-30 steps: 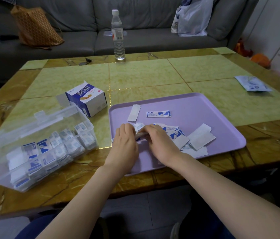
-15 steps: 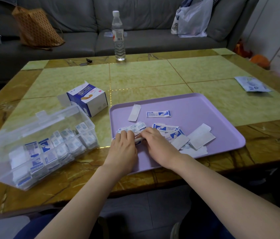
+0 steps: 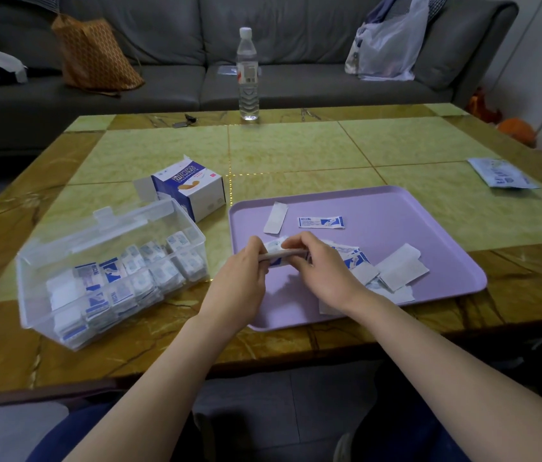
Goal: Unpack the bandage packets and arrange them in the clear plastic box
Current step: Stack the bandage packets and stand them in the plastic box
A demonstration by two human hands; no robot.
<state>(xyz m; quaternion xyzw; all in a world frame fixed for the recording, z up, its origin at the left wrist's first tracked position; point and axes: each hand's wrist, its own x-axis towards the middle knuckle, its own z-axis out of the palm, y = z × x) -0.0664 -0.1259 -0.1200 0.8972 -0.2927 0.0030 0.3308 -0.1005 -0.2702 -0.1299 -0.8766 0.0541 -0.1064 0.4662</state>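
My left hand [image 3: 243, 278] and my right hand [image 3: 321, 268] together hold a small stack of white-and-blue bandage packets [image 3: 278, 253] just above the left part of the lilac tray [image 3: 413, 215]. Fingers of both hands curl round the stack's ends. More loose packets [image 3: 393, 268] lie on the tray to the right of my hands, and two single ones [image 3: 321, 222] lie further back. The clear plastic box [image 3: 63, 248] stands on the table to the left, tilted, with rows of packets inside it.
An opened blue-and-white bandage carton [image 3: 193, 188] lies behind the box. A water bottle [image 3: 248, 75] stands at the table's far edge. A flat packet [image 3: 503, 173] lies at the right edge. A grey sofa with bags is beyond the table.
Both hands gathered packets on the tray and have lifted them as one stack off the tray surface. The box and carton have not moved.
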